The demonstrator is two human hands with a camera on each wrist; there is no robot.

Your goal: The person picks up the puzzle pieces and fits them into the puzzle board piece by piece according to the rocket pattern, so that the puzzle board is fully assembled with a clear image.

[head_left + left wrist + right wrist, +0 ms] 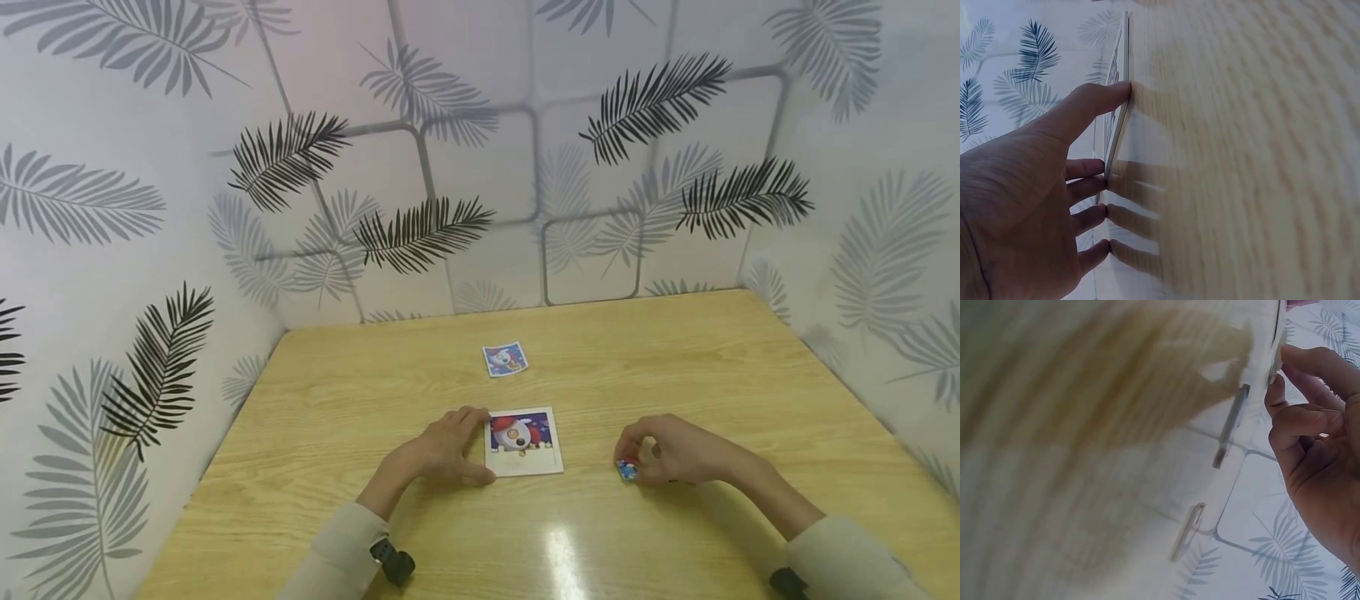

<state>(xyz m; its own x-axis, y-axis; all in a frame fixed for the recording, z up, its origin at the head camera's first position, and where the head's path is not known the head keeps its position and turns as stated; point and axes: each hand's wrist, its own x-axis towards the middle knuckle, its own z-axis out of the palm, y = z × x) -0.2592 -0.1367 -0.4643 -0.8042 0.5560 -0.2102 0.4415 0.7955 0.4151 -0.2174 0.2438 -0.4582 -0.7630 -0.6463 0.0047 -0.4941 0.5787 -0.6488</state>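
A white-framed jigsaw board (525,462) lies flat on the table, its upper part filled with a picture of a white cartoon animal in red. Its lower part shows bare white. My left hand (446,450) touches the board's left side, thumb at the near corner and forefinger near the far one. In the left wrist view, the other fingertips (1092,255) rest on the table. To the right of the board, my right hand (671,450) pinches a small blue jigsaw piece (627,471) between thumb and fingers. Its remaining fingers are curled in.
A small picture card (506,359) with a similar cartoon lies beyond the board. Two thin flat pieces, one nearer (1232,425) and one farther (1187,531) from the fingers, lie on the table in the right wrist view. Leaf-patterned walls (480,183) enclose the wooden table (360,375).
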